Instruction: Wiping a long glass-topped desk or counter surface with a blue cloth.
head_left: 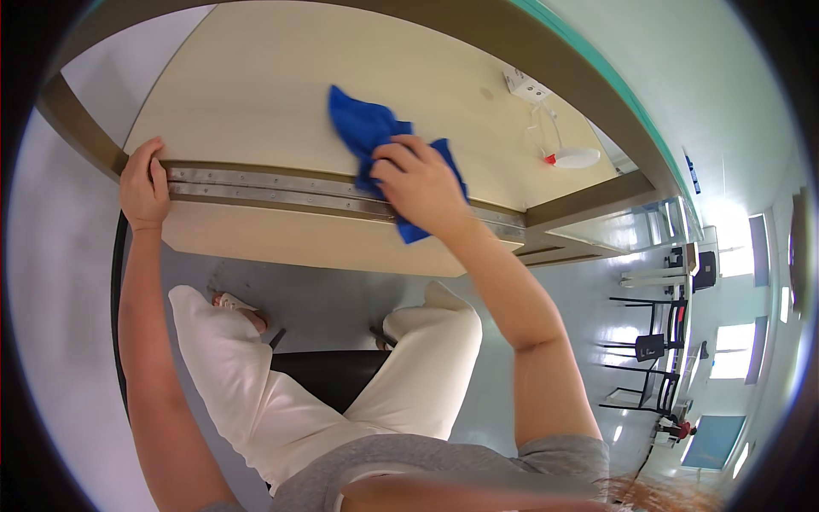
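Note:
My right hand [418, 181] is closed on a bunched blue cloth [358, 124]. It presses the cloth over a long metal hinge strip [281, 191] and the edge of the cream board [256, 111] behind it. Part of the cloth hangs over the front cream panel [281, 237]. My left hand [145, 186] grips the left end of the board beside the strip, its fingers curled over the edge. What lies under that palm is hidden.
A brown frame [589, 107] with a teal edge surrounds the board. At its far right are a white box [526, 87] and a white oval thing [576, 158] with a red end and a thin cord. I sit on a black seat [328, 375]. Chairs [650, 346] stand off to the right.

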